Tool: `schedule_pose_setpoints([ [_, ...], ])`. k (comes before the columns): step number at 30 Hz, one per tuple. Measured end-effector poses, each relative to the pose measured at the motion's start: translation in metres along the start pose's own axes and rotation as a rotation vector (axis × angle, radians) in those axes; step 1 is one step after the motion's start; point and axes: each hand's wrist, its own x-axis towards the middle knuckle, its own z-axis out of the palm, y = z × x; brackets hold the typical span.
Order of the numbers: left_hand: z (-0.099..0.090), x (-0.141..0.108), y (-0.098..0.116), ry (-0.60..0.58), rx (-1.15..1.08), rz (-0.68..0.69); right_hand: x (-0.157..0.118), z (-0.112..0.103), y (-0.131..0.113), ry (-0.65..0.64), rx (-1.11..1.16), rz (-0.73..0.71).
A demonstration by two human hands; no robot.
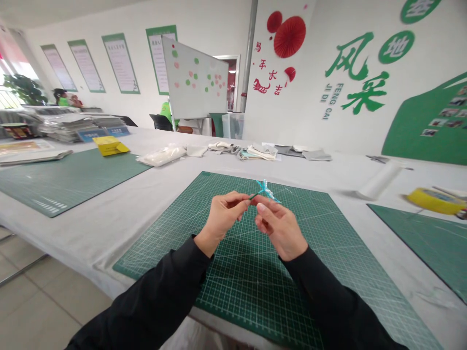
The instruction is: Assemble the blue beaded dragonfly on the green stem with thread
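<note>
A small teal and white woven craft piece [266, 190], shaped somewhat like a dragonfly, sits on a thin dark stem. My left hand [223, 218] pinches the stem between thumb and fingers. My right hand [280, 231] closes its fingertips on the stem close to the woven part. Both hands hover above a green cutting mat [328, 253] with a white grid, and neither appears to touch it. Black sleeves cover both my forearms. My fingers hide part of the stem.
The mat lies on a long white-covered table [87, 233]. Farther along are folded fabric pieces [257, 152], a white plastic bag [161, 155], and a white roll [379, 181]. Yellow tape [434, 201] lies right; paper stacks [65, 127] lie left. A person [62, 98] stands far back.
</note>
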Motion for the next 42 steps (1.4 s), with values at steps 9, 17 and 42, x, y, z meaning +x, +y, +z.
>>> schedule_pose_setpoints([
  [9,-0.001,0.0,0.003,-0.02,-0.078,-0.075,0.006,-0.013,0.011,-0.022,-0.13,-0.121],
  [17,-0.007,0.003,0.002,-0.029,-0.163,-0.096,0.013,-0.027,0.012,-0.047,-0.166,-0.035],
  [42,0.009,0.022,0.034,-0.055,-0.288,-0.121,0.027,-0.016,-0.061,-0.207,-0.296,-0.007],
])
